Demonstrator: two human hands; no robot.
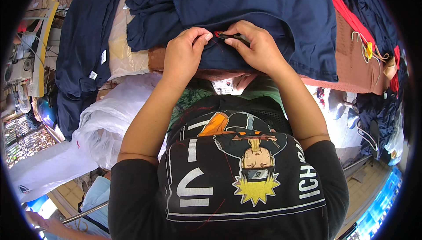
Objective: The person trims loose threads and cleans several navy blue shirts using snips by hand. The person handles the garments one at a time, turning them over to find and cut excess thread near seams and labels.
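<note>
A navy garment (246, 2) lies spread over the work surface in front of me. A small red patch of stitching (216, 33) shows on it between my hands. With thumb and forefinger closed, my left hand (187, 48) pinches a thin red thread (218, 45) just left of that patch. My right hand (257, 46) is closed around dark thread snips (241, 37), whose tips point left at the red stitching. The fingers partly cover the snips, so how far the blades are apart cannot be seen.
More navy garments (83, 42) hang at the left beside white plastic sheeting (110, 112). A brown cloth (358, 59) covers the surface at the right, with wire hooks (362, 42) and red fabric (347, 9) nearby. Someone else's arm (57, 229) shows at the lower left.
</note>
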